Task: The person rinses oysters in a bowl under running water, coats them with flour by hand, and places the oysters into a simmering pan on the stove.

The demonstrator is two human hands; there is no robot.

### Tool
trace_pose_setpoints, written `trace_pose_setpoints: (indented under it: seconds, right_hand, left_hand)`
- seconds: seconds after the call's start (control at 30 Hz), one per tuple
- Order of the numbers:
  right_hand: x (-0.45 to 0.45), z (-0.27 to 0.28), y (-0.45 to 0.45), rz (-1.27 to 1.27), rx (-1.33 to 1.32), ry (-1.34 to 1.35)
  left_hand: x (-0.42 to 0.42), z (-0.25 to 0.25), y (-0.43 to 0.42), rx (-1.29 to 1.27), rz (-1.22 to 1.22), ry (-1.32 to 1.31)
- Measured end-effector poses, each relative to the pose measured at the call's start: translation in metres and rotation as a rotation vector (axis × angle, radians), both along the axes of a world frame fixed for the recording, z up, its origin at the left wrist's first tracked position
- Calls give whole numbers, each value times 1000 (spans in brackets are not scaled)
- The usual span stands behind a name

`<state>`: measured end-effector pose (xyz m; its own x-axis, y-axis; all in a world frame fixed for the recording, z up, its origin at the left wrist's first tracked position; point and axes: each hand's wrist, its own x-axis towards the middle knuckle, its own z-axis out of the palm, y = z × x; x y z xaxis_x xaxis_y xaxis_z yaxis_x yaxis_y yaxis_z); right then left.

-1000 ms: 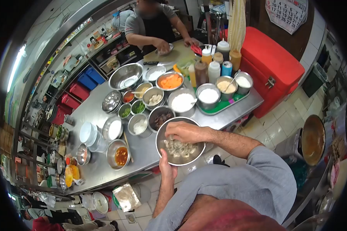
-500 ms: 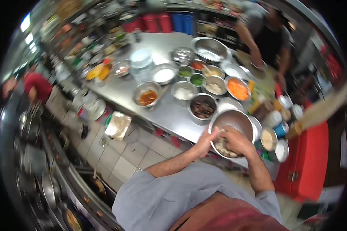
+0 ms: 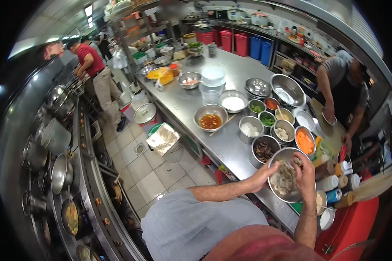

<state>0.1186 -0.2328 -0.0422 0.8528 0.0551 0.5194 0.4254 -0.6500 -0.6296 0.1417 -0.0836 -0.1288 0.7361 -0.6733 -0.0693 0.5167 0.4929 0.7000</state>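
A steel bowl with greyish, shrimp-like pieces is tilted over the table's front edge. My left hand grips its left rim. Inside the right part of the bowl, my right hand is closed round some of the same pieces. Just beyond the bowl stand a pot of dark brown pieces and a bowl of orange slices. Smaller pots hold chopped greens and whitish pieces.
Sauce bottles and a red box stand at the right. A bowl of red-brown sauce is on the steel table. One co-worker works across it. Stoves with a wok line the left.
The view has swung left, bringing in the stoves and the person in red. My right hand has lifted some pieces from the bottom of the bowl. My left hand still holds the rim.
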Motion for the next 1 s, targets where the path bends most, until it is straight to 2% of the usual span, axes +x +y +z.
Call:
trace_pose_setpoints:
  seconds: [0.03,0.1,0.13,0.27,0.37,0.4,0.43,0.53,0.6,0.63,0.67,0.77,0.8,0.87,0.9,1.0]
  right_hand:
    - [-1,-1,2,19,2,0]
    - [-1,0,-3,203,-297,104]
    - [-1,-1,-6,212,-289,189]
    - [-4,14,-8,78,-119,104]
    - [-18,19,-4,141,-305,418]
    - [-16,2,-11,221,-447,533]
    - [-19,-2,1,208,-523,525]
    - [-11,-37,5,116,-335,601]
    - [-1,-56,-13,159,-380,459]
    - [-1,-30,-2,70,-365,458]
    - [3,-32,-8,24,-426,256]
    - [4,-12,-5,-70,-331,109]
    - [2,-12,-5,-14,-260,34]
    - [1,-16,-9,124,-333,269]
    - [3,-21,-14,197,-272,280]
    - [-2,-6,-26,46,-237,255]
  left_hand:
    - [-3,8,1,-6,-4,-5]
    - [-1,13,6,-12,1,-42]
    - [0,12,8,6,0,-43]
    - [3,8,12,37,32,-78]
    - [4,11,16,35,42,-85]
    - [5,10,14,42,75,-128]
    - [4,8,13,48,106,-170]
    - [-4,7,9,59,69,-83]
    - [-1,-1,6,46,66,-47]
    - [3,-9,3,22,64,-17]
    - [9,-17,2,13,49,16]
    - [17,-12,5,-15,-88,91]
    - [15,-3,3,30,-27,60]
    - [13,-2,2,72,14,33]
    - [17,-7,2,66,3,29]
    - [16,1,-1,52,-17,-15]
